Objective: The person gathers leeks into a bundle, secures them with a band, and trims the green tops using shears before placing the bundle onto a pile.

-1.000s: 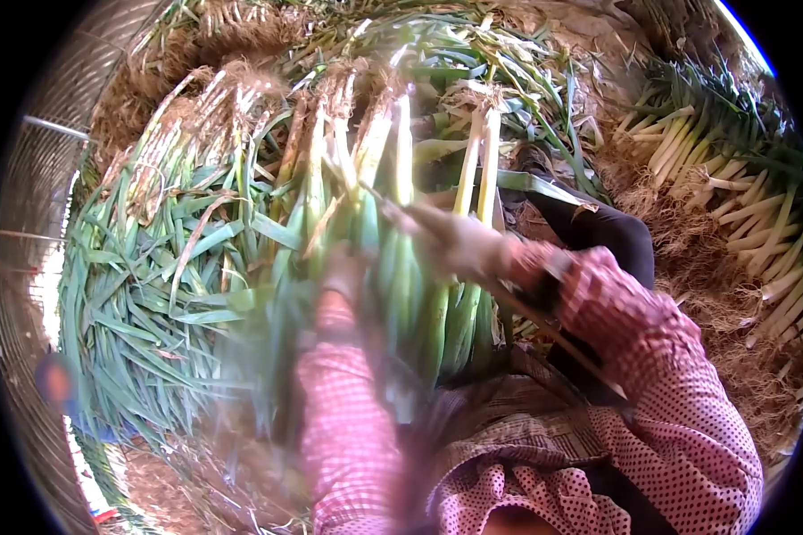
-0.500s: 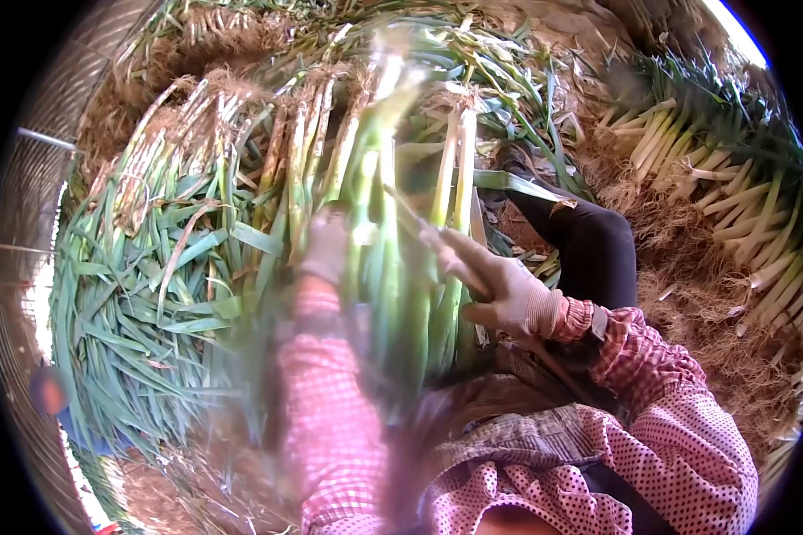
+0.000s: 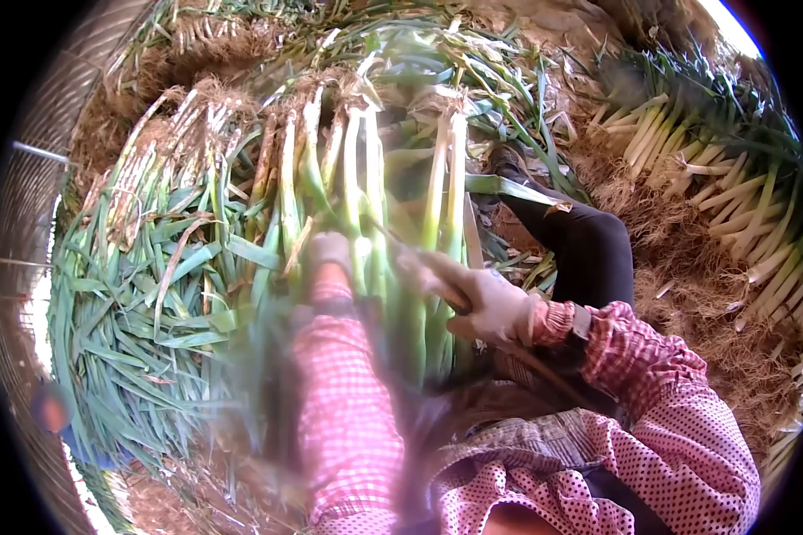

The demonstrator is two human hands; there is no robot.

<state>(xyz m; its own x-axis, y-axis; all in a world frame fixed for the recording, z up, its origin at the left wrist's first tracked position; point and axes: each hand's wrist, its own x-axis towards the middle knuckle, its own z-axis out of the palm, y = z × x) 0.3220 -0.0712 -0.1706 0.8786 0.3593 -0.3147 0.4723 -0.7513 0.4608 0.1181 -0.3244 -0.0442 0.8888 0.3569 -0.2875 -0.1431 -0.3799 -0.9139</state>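
Observation:
Long leeks [image 3: 351,169] lie side by side in front of me, with roots at the far end and green leaves towards my lap. My gloved left hand [image 3: 330,252] is closed among the stalks, seemingly around a leek; its fingers are mostly hidden. In my gloved right hand [image 3: 495,305] is a knife [image 3: 446,283], its blurred blade pointing up and left over the pale stalks. Two white-stemmed leeks [image 3: 446,174] rest just beyond that hand.
A thick pile of untrimmed leeks [image 3: 143,303] spreads on the left. Cleaned leeks [image 3: 732,192] are lined up on the right, beside loose roots [image 3: 669,276]. My bent leg [image 3: 589,241] extends ahead. A curved ribbed wall [image 3: 27,205] borders the left.
A blurred leek that stuck up past the row's far end no longer does; pale stalks now lie lower there. Both hands have shifted only slightly, the knife still in the right.

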